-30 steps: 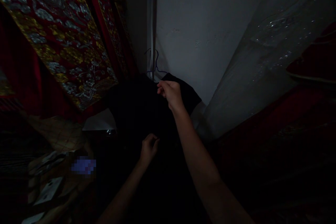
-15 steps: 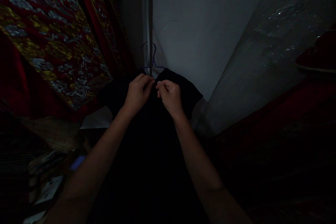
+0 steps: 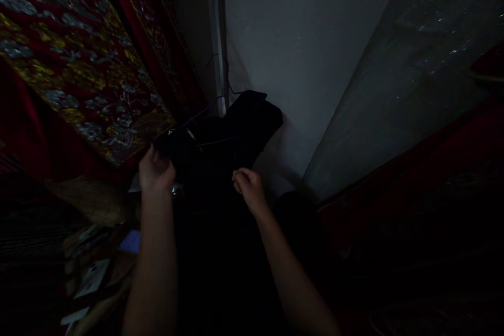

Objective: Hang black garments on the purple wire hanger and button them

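A black garment (image 3: 240,126) hangs in a dim corner on a thin purple wire hanger (image 3: 205,110) that now sits tilted. My left hand (image 3: 156,170) grips the garment's left shoulder, fingers curled into the dark cloth. Lower and to the right, my right hand (image 3: 248,186) is closed in a pinch on the garment's front. Most of the garment below my hands is lost in shadow.
Red hangings with gold and silver embroidery (image 3: 79,63) fill the left. A pale wall (image 3: 299,37) with a vertical pipe (image 3: 216,37) stands behind. A clear plastic cover (image 3: 413,79) slopes down at the right over red cloth. Papers and cards (image 3: 90,275) lie at the lower left.
Both hands left the collar by the hanger hook: the left went down-left to the shoulder, the right dropped lower. The hanger tipped and the garment slumped.
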`<state>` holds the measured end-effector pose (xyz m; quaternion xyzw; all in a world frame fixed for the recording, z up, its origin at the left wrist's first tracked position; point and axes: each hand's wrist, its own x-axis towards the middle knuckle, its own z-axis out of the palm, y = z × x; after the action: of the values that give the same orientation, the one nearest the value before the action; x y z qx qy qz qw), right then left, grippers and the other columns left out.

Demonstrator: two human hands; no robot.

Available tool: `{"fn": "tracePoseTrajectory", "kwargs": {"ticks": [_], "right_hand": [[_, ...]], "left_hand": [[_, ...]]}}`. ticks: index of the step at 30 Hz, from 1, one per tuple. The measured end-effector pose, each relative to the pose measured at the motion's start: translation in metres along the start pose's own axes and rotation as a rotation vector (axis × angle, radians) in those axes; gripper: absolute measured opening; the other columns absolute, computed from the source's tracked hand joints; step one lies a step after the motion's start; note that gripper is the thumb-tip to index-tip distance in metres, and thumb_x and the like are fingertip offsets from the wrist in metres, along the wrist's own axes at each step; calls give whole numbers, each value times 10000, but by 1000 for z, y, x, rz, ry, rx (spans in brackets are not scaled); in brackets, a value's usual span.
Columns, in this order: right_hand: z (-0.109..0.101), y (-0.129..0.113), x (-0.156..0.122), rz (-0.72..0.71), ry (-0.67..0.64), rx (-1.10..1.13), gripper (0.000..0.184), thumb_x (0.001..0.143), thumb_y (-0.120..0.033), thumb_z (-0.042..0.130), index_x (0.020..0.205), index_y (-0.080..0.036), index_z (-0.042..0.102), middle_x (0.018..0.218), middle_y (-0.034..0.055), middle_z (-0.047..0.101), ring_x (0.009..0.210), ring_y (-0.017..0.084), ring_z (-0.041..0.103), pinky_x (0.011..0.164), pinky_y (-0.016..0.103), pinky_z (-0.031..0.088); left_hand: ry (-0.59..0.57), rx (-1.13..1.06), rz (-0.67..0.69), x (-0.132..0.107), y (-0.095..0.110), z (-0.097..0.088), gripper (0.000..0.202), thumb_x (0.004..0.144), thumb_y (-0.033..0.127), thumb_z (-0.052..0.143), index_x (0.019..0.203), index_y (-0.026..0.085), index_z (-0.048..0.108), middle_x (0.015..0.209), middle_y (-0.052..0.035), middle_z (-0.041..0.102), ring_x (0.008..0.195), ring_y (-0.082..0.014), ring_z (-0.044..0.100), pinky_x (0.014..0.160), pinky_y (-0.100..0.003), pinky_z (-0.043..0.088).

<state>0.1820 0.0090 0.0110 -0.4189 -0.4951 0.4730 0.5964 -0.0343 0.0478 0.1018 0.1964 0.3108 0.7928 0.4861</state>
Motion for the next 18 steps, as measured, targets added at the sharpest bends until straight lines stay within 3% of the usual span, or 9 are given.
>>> {"fn": "tracePoseTrajectory", "kwargs": {"ticks": [2, 4, 8, 12, 15, 18], "right_hand": [[-2, 1, -14, 21, 54, 70, 258, 778, -417, 566, 639, -202, 544, 454, -72, 413, 402, 73, 347, 429, 221, 254], [-6, 0, -21, 37, 117, 118, 269, 766, -440, 581, 649, -201, 540, 475, -69, 418, 407, 70, 345, 416, 218, 242], [-20, -9, -25, 11, 233, 153, 303, 752, -483, 614, 668, -203, 533, 490, -74, 411, 412, 69, 334, 414, 218, 242], [-31, -5, -24, 16, 318, 109, 306, 760, -491, 609, 681, -202, 541, 504, -69, 430, 431, 81, 368, 441, 228, 276], [-34, 8, -22, 69, 258, 14, 296, 731, -472, 620, 648, -194, 559, 529, -47, 486, 503, 106, 441, 514, 242, 345], [-32, 16, -25, 49, 173, -57, 257, 736, -435, 633, 673, -192, 584, 628, -19, 571, 661, 148, 536, 644, 259, 418]], "left_hand": [[94, -38, -78, -18, -23, -25, 172, 925, 223, 540, 827, 194, 678, 724, -3, 720, 832, -136, 702, 878, -246, 526], [111, -37, -160, -39, -49, -43, 153, 899, 246, 567, 848, 202, 704, 768, -18, 746, 870, -162, 711, 865, -272, 530], [-26, 68, -290, -72, -89, -50, 133, 828, 302, 669, 794, 183, 718, 790, -35, 746, 841, -184, 700, 823, -293, 523], [-117, 146, -230, -88, -96, -37, 192, 683, 296, 829, 728, 152, 709, 720, 6, 688, 701, -117, 630, 707, -203, 470], [-181, 159, -147, -98, -91, -29, 304, 632, 401, 875, 768, 169, 732, 772, 8, 687, 727, -115, 623, 698, -194, 461], [-267, 222, -74, -109, -92, -24, 309, 681, 459, 848, 817, 198, 755, 853, -11, 709, 821, -141, 640, 764, -220, 479]]}}
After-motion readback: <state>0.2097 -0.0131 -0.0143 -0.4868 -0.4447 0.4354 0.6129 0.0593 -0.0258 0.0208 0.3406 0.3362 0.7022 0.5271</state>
